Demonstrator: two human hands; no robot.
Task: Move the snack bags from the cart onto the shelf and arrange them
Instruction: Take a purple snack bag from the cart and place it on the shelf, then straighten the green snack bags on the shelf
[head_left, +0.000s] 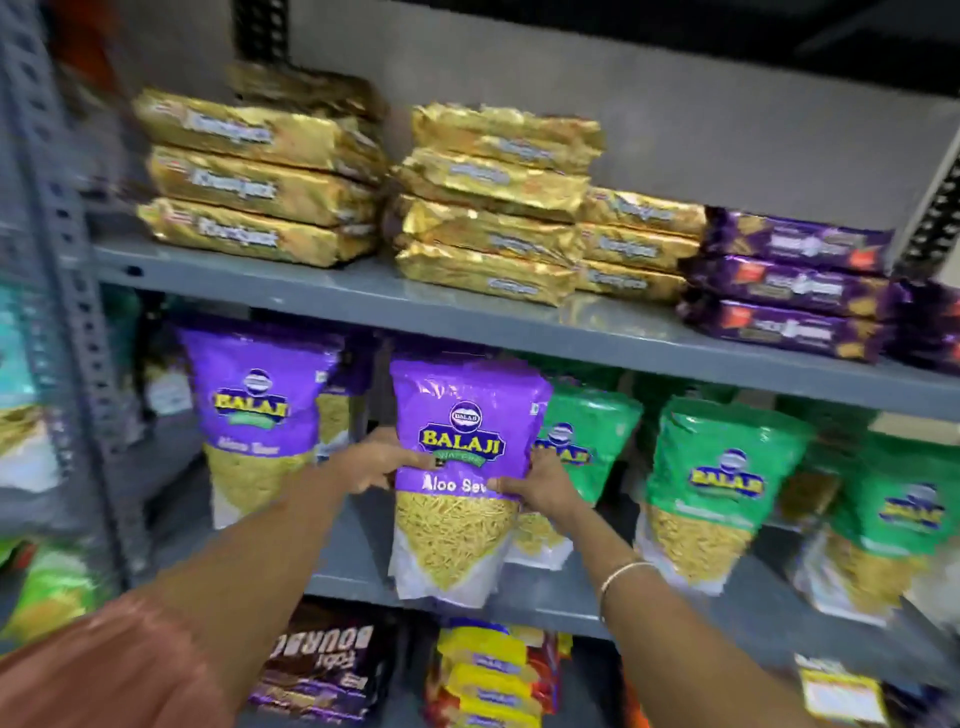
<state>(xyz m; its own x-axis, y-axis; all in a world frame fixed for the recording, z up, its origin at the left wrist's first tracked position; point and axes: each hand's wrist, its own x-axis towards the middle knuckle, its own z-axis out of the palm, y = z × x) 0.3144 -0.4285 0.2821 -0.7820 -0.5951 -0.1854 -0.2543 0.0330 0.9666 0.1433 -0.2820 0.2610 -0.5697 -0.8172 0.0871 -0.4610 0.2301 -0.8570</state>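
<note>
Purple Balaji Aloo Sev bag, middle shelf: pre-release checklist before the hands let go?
1. Both hands on the purple Balaji Aloo Sev bag, left hand and right hand: ok.
2. Bag upright, label facing out: ok.
3. Bag bottom resting on the grey metal middle shelf: cannot tell; it sits at the front edge.
4. Beside the other purple Balaji bag: ok.
5. Clear of the green Balaji bag: not ok, overlapping it.

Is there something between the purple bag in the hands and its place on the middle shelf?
Nothing visible blocks it. Both hands hold the purple bag upright, its bottom at the middle shelf front edge. The gap behind it looks open; another purple bag stands left, a green bag close right.
</note>
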